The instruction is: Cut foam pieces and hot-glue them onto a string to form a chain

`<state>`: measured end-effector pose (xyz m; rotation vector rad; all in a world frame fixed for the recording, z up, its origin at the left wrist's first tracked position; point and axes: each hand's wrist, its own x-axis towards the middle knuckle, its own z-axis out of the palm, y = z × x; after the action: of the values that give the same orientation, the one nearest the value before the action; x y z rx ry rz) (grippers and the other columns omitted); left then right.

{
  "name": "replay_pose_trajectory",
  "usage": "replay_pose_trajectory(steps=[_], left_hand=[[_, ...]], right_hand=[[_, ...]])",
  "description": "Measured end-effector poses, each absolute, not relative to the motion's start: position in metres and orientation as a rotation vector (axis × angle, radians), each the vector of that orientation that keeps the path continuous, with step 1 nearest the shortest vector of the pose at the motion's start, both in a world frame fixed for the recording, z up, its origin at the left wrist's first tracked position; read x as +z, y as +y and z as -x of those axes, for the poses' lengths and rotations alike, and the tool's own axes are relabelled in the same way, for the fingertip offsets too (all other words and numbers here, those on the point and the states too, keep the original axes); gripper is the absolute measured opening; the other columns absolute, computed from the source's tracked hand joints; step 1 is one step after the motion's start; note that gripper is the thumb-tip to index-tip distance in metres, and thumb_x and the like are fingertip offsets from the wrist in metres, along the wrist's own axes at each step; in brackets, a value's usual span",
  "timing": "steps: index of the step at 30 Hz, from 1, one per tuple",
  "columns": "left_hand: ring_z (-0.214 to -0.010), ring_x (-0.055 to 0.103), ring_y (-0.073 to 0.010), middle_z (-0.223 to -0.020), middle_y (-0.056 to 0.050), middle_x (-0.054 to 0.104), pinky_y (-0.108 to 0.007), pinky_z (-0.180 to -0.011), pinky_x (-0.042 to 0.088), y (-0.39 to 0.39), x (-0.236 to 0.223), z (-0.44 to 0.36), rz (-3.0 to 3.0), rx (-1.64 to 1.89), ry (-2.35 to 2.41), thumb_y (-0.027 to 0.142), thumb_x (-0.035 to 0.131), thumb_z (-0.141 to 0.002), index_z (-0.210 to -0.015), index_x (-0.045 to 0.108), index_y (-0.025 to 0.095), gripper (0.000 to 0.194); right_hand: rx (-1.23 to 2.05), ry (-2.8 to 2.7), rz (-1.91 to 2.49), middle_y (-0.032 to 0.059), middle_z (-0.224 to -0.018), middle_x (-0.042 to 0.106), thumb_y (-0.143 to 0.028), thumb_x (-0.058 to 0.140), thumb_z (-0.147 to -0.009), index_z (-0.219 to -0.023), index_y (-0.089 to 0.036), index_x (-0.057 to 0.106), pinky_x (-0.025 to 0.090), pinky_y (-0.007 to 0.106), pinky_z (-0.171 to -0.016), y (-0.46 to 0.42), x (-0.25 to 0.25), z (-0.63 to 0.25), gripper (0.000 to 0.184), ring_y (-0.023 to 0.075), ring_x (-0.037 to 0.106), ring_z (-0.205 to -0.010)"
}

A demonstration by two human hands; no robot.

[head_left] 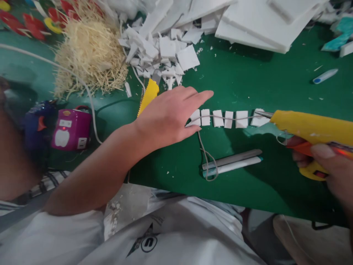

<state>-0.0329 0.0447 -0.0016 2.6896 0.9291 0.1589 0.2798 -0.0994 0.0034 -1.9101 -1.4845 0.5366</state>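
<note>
Watching from beside the bench, the thing that worries me is that hot nozzle. The right hand is clamped round the grip of the yellow glue gun, and its metal tip sits right at the end block of the row of white foam blocks, the end farthest from the left hand. That left hand lies flat and open on the opposite end of the row, fingers spread, pinning the first block or two, gripping nothing.

A thin string runs across the tops of the blocks, then drops off near the left hand and loops down toward the two pens lying just below the row. My guess at the risks: glue dripping onto the green cloth instead of the string, the string sliding off the blocks if the pressing hand lifts, or fingertips getting singed if the gun travels along the row toward them. The loose loop could also snag the pens.

Room-wise, above the row there's open green cloth before the pile of foam scraps. Below the row, the bench edge is close, just past the pens. Beyond the left hand sits a purple box and a white cable.
</note>
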Motion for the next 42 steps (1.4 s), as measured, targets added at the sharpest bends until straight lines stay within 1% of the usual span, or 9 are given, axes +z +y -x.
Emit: replay_pose_trajectory(steps=[1, 3, 8, 12, 15, 18, 26, 33, 42], left_hand=[[-0.119, 0.066, -0.0311, -0.128, -0.010, 0.068, -0.043, -0.099, 0.054, 0.044, -0.001, 0.033, -2.707, 0.156, 0.931, 0.034, 0.060, -0.096, -0.153, 0.047, 0.021, 0.060], [-0.117, 0.067, -0.0306, -0.127, -0.011, 0.068, -0.043, -0.097, 0.054, 0.044, 0.000, 0.034, -2.743, 0.150, 0.931, 0.032, 0.057, -0.096, -0.150, 0.050, 0.021, 0.056], [-0.115, 0.068, -0.0313, -0.125, -0.011, 0.070, -0.044, -0.097, 0.054, 0.043, 0.006, 0.024, -2.795, 0.210, 0.897, 0.038, 0.059, -0.097, -0.146, 0.053, 0.020, 0.053], [-0.116, 0.067, -0.0318, -0.124, -0.010, 0.069, -0.046, -0.095, 0.055, 0.037, 0.006, -0.005, -2.784, 0.257, 0.880, 0.040, 0.064, -0.097, -0.137, 0.059, 0.021, 0.044], [-0.106, 0.068, -0.0316, -0.116, -0.013, 0.069, -0.046, -0.088, 0.056, 0.034, 0.000, -0.028, -2.773, 0.205, 0.876, 0.040, 0.071, -0.094, -0.121, 0.066, 0.014, 0.038], [-0.109, 0.066, -0.0325, -0.117, -0.015, 0.067, -0.047, -0.089, 0.055, 0.031, -0.004, -0.046, -2.781, 0.235, 0.882, 0.038, 0.072, -0.093, -0.123, 0.066, 0.012, 0.040], [-0.114, 0.064, -0.0325, -0.116, -0.015, 0.067, -0.046, -0.091, 0.054, 0.030, -0.006, -0.055, -2.802, 0.232, 0.915, 0.029, 0.063, -0.099, -0.115, 0.070, 0.013, 0.023], [-0.108, 0.065, -0.0321, -0.113, -0.014, 0.067, -0.046, -0.087, 0.055, 0.035, -0.009, -0.049, -2.801, 0.260, 0.871, 0.032, 0.067, -0.097, -0.111, 0.071, 0.014, 0.023], [-0.105, 0.066, -0.0321, -0.111, -0.014, 0.068, -0.046, -0.086, 0.055, 0.039, -0.009, -0.046, -2.780, 0.288, 0.850, 0.032, 0.071, -0.094, -0.113, 0.070, 0.013, 0.026]], right_hand=[[0.566, -1.381, 1.904, 0.0062, -0.076, 0.076, -0.070, 0.069, -0.084, -0.080, -0.029, 0.078, 0.059, 0.033, -0.054, -0.098, 0.006, -0.275, 0.041, 0.0208, 0.070, -0.065], [0.637, -1.335, 1.872, 0.0043, -0.072, 0.074, -0.068, 0.073, -0.082, -0.080, -0.031, 0.077, 0.056, 0.031, -0.051, -0.095, 0.010, -0.268, 0.037, 0.0199, 0.069, -0.062], [0.629, -1.364, 1.949, 0.0069, -0.066, 0.072, -0.086, 0.075, -0.064, -0.073, -0.028, 0.075, 0.054, 0.034, -0.041, -0.094, 0.002, -0.279, 0.059, 0.0213, 0.064, -0.050], [0.596, -1.298, 2.011, 0.0070, -0.075, 0.076, -0.077, 0.082, -0.063, -0.081, -0.029, 0.076, 0.060, 0.036, -0.050, -0.102, -0.005, -0.286, 0.052, 0.0242, 0.070, -0.061], [0.628, -1.217, 2.040, 0.0069, -0.075, 0.076, -0.076, 0.085, -0.060, -0.081, -0.028, 0.076, 0.060, 0.036, -0.048, -0.105, -0.008, -0.284, 0.053, 0.0245, 0.070, -0.060], [0.621, -1.196, 2.047, 0.0063, -0.070, 0.074, -0.077, 0.085, -0.056, -0.076, -0.028, 0.074, 0.060, 0.035, -0.048, -0.106, -0.007, -0.282, 0.055, 0.0239, 0.070, -0.057], [0.577, -1.211, 2.048, 0.0067, -0.064, 0.072, -0.086, 0.079, -0.055, -0.069, -0.027, 0.073, 0.059, 0.036, -0.046, -0.101, 0.000, -0.274, 0.060, 0.0230, 0.067, -0.052], [0.632, -1.322, 1.936, 0.0030, -0.063, 0.073, -0.066, 0.082, -0.068, -0.072, -0.032, 0.075, 0.056, 0.032, -0.042, -0.093, 0.002, -0.269, 0.034, 0.0215, 0.065, -0.048], [0.550, -1.338, 1.989, 0.0039, -0.055, 0.068, -0.076, 0.081, -0.062, -0.063, -0.028, 0.070, 0.054, 0.031, -0.039, -0.091, 0.004, -0.268, 0.049, 0.0209, 0.063, -0.044]])
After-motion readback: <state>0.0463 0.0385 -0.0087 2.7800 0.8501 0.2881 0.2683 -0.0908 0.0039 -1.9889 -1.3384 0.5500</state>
